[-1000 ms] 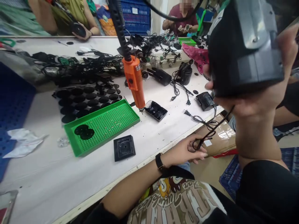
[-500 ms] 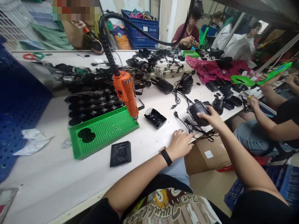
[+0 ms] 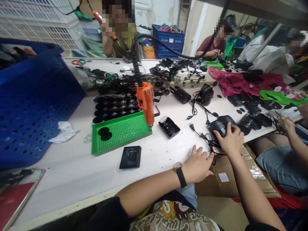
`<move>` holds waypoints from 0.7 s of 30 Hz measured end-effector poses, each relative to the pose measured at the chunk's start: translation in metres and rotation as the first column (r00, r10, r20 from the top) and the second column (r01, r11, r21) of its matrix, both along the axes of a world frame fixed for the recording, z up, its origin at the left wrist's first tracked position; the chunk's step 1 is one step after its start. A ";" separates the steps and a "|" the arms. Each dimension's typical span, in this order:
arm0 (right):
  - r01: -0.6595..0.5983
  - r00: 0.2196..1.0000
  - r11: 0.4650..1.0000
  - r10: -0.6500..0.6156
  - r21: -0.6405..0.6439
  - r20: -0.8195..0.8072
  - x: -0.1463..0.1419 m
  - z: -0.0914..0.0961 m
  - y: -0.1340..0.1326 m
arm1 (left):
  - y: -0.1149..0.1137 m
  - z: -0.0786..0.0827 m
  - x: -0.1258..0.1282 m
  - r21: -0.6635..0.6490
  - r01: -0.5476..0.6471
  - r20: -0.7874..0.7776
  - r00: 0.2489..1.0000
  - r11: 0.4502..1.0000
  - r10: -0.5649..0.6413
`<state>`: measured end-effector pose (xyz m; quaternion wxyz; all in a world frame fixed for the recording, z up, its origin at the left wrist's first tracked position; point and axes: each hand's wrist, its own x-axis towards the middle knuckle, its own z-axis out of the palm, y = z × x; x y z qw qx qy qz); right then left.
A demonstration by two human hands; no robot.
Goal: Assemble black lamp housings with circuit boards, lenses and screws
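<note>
My left hand [image 3: 198, 164] lies on the front edge of the table, fingers spread, holding nothing. Close to its fingertips run the black power cords [image 3: 204, 138]. My right hand [image 3: 231, 140] grips a black plastic housing [image 3: 218, 126] from above, thumb on the near side and fingers over the top. The housing rests on the table, beside other black housings [image 3: 249, 123]; its underside is hidden. An open black casing half [image 3: 169, 127] lies left of the cords. Further left is a square black base plate [image 3: 130, 157].
An orange electric screwdriver [image 3: 145, 102] hangs over a green perforated tray [image 3: 122, 130] holding screws and black discs. A blue basket [image 3: 31, 106] stands at left. Tangled black parts fill the back. A co-worker's hand [image 3: 287, 125] works at right; a cardboard box [image 3: 223, 170] sits below.
My right hand has lowered the black housing onto the table among the others. My left hand stays at the table edge. The view has swung left.
</note>
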<state>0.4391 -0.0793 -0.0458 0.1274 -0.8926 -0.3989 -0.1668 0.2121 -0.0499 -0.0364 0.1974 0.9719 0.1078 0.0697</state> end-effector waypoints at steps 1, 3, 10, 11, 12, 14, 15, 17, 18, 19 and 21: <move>-0.004 1.000 0.999 0.004 0.036 0.012 -0.003 0.002 0.000 | -0.001 0.005 -0.009 0.004 0.012 0.005 1.000 1.000 -0.012; -0.073 0.997 0.991 0.071 0.113 0.017 -0.015 0.008 0.005 | -0.001 0.017 -0.030 -0.033 0.008 0.007 1.000 0.999 -0.007; -0.575 0.714 0.812 0.557 0.099 -0.425 -0.110 0.026 0.064 | 0.015 0.029 -0.115 -0.423 -0.198 0.048 0.970 0.884 0.240; -0.602 0.690 0.797 0.549 0.046 -0.473 -0.124 0.027 0.075 | 0.017 0.027 -0.126 -0.497 -0.244 0.049 0.950 0.833 0.308; -0.617 0.684 0.787 0.528 -0.011 -0.504 -0.136 0.026 0.086 | 0.019 0.024 -0.137 -0.577 -0.290 0.042 0.923 0.763 0.383; -0.619 0.695 0.780 0.489 -0.094 -0.528 -0.157 0.025 0.103 | 0.024 0.017 -0.156 -0.739 -0.347 0.006 0.853 0.577 0.522; -0.613 0.704 0.782 0.473 -0.115 -0.530 -0.164 0.024 0.109 | 0.025 0.014 -0.165 -0.812 -0.345 -0.017 0.821 0.472 0.571; -0.588 0.723 0.798 0.447 -0.130 -0.526 -0.173 0.022 0.115 | 0.027 0.009 -0.179 -0.921 -0.285 -0.056 0.772 0.266 0.633; -0.571 0.736 0.810 0.431 -0.137 -0.523 -0.176 0.023 0.114 | 0.028 0.007 -0.185 -0.954 -0.242 -0.071 0.754 0.176 0.653; -0.551 0.749 0.822 0.411 -0.143 -0.520 -0.177 0.024 0.110 | 0.028 0.006 -0.190 -0.975 -0.199 -0.086 0.736 0.094 0.672; -0.512 0.770 0.845 0.373 -0.153 -0.517 -0.180 0.030 0.095 | 0.026 0.004 -0.195 -0.991 -0.121 -0.128 0.688 -0.061 0.714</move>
